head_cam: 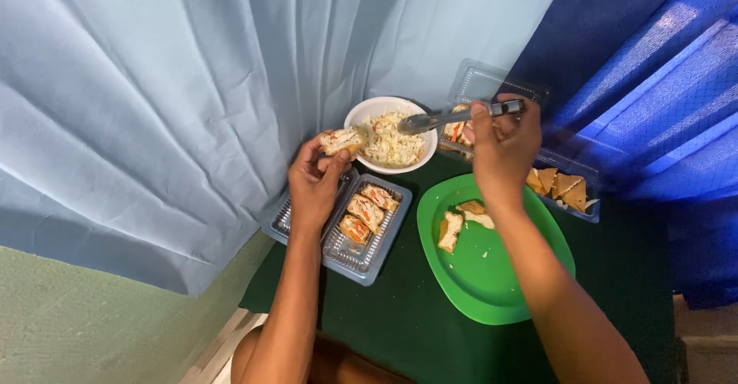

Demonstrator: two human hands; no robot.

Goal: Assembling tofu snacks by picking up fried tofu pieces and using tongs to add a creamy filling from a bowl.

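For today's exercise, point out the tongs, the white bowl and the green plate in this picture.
Tongs [430, 119], head view, on the metal arms near the tip.
White bowl [367, 109], head view, on its left rim.
Green plate [484, 276], head view, on its bare middle.

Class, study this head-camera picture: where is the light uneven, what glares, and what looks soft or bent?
Head view: bright patches streak the blue curtain; the metal tongs in the right hand glint; the white bowl is bright; the dark green tabletop stays dim; edges bow slightly; the left hand looks reasonably sharp.
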